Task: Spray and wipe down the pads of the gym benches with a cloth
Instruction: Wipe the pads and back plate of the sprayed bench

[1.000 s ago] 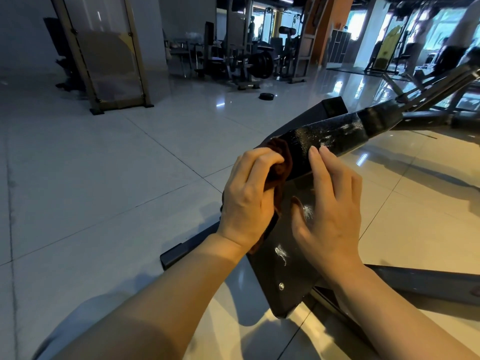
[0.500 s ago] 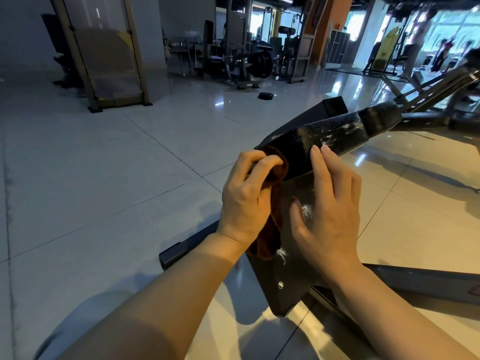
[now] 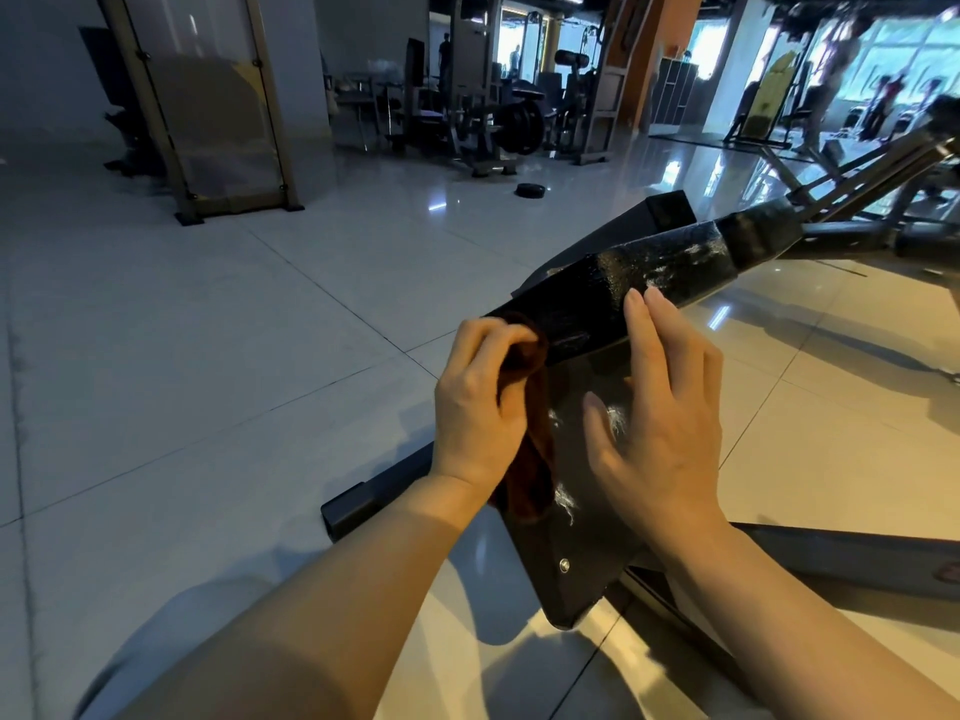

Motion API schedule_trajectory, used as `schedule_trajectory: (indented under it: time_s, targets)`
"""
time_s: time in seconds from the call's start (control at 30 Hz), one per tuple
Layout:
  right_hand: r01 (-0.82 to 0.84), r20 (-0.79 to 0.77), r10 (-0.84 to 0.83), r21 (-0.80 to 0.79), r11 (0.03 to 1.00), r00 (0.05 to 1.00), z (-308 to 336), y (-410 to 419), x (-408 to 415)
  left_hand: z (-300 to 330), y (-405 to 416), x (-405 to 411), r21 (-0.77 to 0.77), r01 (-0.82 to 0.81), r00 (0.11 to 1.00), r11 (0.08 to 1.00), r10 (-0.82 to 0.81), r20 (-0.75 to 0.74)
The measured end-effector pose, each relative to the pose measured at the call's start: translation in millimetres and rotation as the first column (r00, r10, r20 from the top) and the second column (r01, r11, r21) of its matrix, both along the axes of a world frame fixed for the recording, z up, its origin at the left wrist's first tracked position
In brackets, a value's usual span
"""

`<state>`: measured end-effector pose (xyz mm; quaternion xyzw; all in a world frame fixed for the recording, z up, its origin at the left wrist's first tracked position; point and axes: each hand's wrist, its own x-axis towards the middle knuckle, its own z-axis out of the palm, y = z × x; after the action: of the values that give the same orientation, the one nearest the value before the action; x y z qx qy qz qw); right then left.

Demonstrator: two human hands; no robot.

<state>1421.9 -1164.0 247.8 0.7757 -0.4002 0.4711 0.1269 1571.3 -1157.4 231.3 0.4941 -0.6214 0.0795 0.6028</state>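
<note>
Bench pad (image 3: 613, 298), black and glossy, slants up from the middle of the view toward the right, its skin wet and streaked with white foam near the upper end. Below it a dark flat panel (image 3: 566, 543) of the bench carries a few more white flecks and a small silver bolt. The left hand (image 3: 478, 407) has its fingers curled round a dark brown cloth (image 3: 524, 459), bunched against the lower end of the pad, with the rest of the cloth hanging down along the panel. The right hand (image 3: 660, 423) lies flat and relaxed, fingers straight, fingertips touching the pad's near edge; whether the palm rests on the panel is hard to tell. Beneath the bench lies a shiny pale tiled floor (image 3: 208, 330) catching window light. Farther back stand weight machines (image 3: 498, 116), a lone black disc (image 3: 530, 190) on the tiles, and a framed clear screen (image 3: 208, 106) at left.
</note>
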Motion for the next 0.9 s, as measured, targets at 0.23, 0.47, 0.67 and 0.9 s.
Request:
schedule_trajectory:
  time_s: [0.23, 0.47, 0.67, 0.9]
  targets:
    - [-0.013, 0.011, 0.013, 0.021, 1.0, 1.0, 2.9, 2.4, 0.9, 25.4, 10.3, -18.2, -0.116, 0.06, 0.992, 0.991, -0.046, 0.117]
    - [0.002, -0.014, -0.001, 0.037, 0.999, 1.0, -0.5, 2.6, -1.1, -8.5, 0.7, 8.3, 0.132, 0.003, 0.998, 0.991, 0.005, -0.062]
    - [-0.018, -0.022, 0.018, 0.035, 0.999, 1.0, 2.0, 2.6, -2.7, 18.1, 10.0, -9.5, -0.056, 0.007, 0.998, 0.998, -0.004, 0.056]
    - [-0.005, -0.01, 0.005, 0.022, 1.0, 1.0, -0.7, 2.9, 0.0, -14.3, 2.5, -1.1, 0.125, 0.01, 0.998, 0.992, -0.002, -0.065]
